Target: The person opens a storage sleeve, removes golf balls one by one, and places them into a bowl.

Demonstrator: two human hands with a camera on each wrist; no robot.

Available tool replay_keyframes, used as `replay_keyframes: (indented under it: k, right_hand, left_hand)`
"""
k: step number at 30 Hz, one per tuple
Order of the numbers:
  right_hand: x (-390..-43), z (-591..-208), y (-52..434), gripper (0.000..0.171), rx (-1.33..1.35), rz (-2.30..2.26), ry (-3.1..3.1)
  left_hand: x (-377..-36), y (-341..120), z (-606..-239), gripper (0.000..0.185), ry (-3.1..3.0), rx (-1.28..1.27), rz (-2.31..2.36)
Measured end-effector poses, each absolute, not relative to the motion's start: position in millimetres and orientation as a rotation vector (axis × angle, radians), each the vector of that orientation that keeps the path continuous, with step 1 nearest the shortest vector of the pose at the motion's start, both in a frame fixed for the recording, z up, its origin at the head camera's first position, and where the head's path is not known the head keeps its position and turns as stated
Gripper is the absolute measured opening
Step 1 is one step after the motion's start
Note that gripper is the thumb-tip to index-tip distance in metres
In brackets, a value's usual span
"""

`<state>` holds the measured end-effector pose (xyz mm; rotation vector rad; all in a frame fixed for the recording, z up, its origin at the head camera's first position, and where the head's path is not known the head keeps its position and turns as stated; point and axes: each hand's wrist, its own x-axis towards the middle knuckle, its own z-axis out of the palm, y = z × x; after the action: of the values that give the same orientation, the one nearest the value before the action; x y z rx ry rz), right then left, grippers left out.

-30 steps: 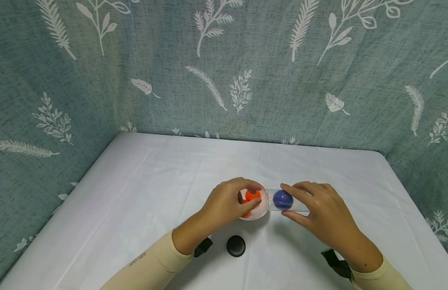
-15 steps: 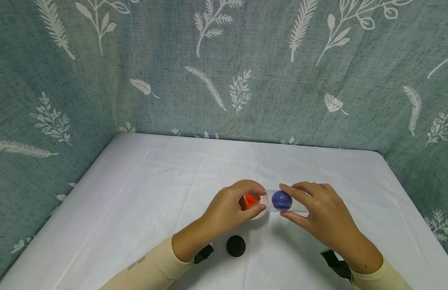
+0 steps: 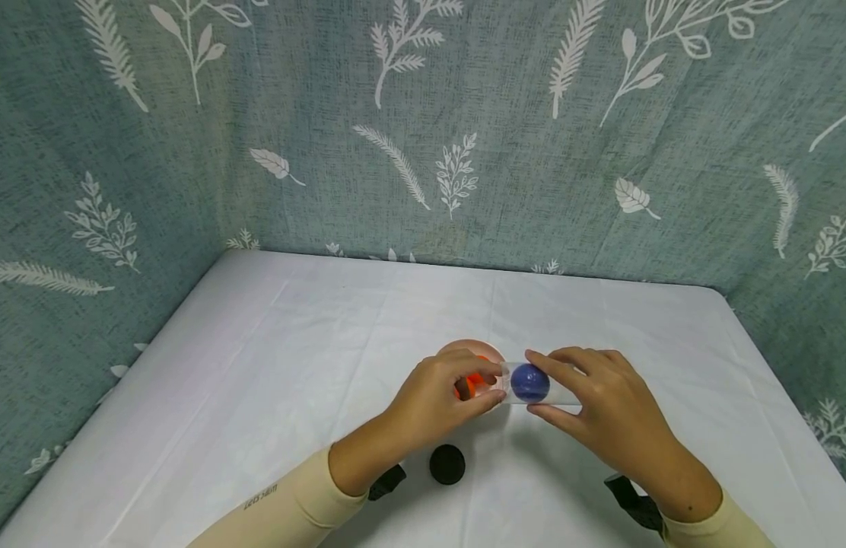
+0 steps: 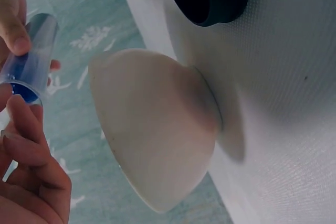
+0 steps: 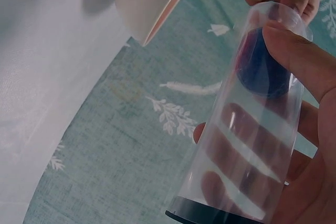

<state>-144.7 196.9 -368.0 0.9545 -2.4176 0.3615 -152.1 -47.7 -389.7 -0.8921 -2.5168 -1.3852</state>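
My right hand (image 3: 611, 407) grips a clear plastic tube (image 5: 247, 135), thumb on one side and fingers round the other. A dark blue ball (image 3: 530, 383) sits inside near the left end, and a black base (image 5: 210, 212) closes the other end. At that left end, thumb and forefinger of my left hand (image 3: 433, 396) pinch the rim; the other fingers curl loosely. Behind and below the left hand stands a white bowl (image 4: 152, 124) with a pinkish inside. Orange balls (image 3: 476, 373) lie in it, partly hidden by the hand.
A round black cap (image 3: 446, 464) lies on the white tablecloth (image 3: 313, 342) in front of the bowl. Green leaf-patterned fabric (image 3: 293, 213) stands behind the table and at both sides. Black straps (image 3: 631, 502) circle the wrists.
My left hand has moved right, from over the bowl to the tube's left end. The tube and blue ball have shifted slightly left. The cap stays put.
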Motion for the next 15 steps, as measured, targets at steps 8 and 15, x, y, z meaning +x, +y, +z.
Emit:
replay_keyframes:
  k: [8, 15]
  right_hand:
    - [-142.7, -366.3, 196.9, 0.060, 0.968, 0.326, -2.421]
    - [-142.6, -369.2, 197.8, 0.062, 0.960, 0.292, -2.458]
  left_hand:
    - [-151.9, -47.2, -389.8, 0.030, -2.640, -0.839, -1.330]
    - [-152.7, -46.3, -391.5, 0.029, -2.657, -0.850, -1.328]
